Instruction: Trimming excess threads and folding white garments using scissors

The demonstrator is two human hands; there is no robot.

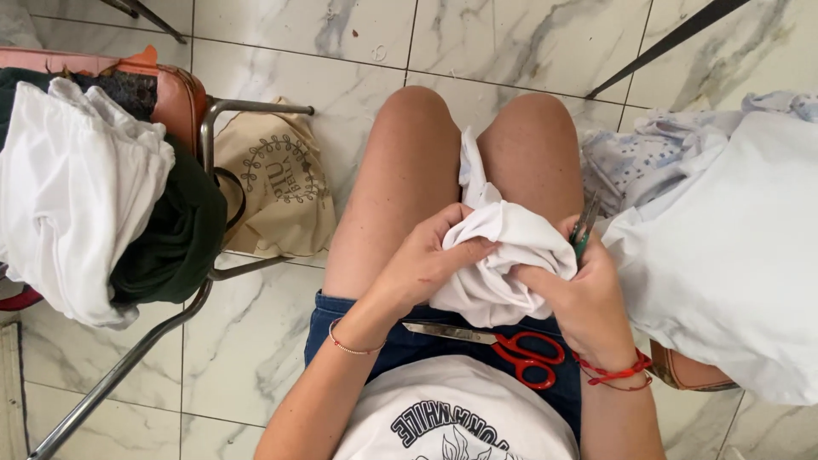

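Scissors (503,342) with red handles lay on the person's lap, close to the body, with nobody holding them. Just past them, both hands worked on a bunched white cloth (503,255) resting on the thighs. The left hand (426,260) pinched a fold of it. The right hand (584,294) gripped the other side and also held a small green-handled tool (584,226) (maybe snips, too small to tell). It seemed best to keep the fold tight and the sharp tip away from the fingers. Farther out, a chair (204,119) held white and dark green clothes, and a tan bag (277,183) sat on the marble floor (511,43). More pale cloth (724,247) on the right was cut off by the edge.
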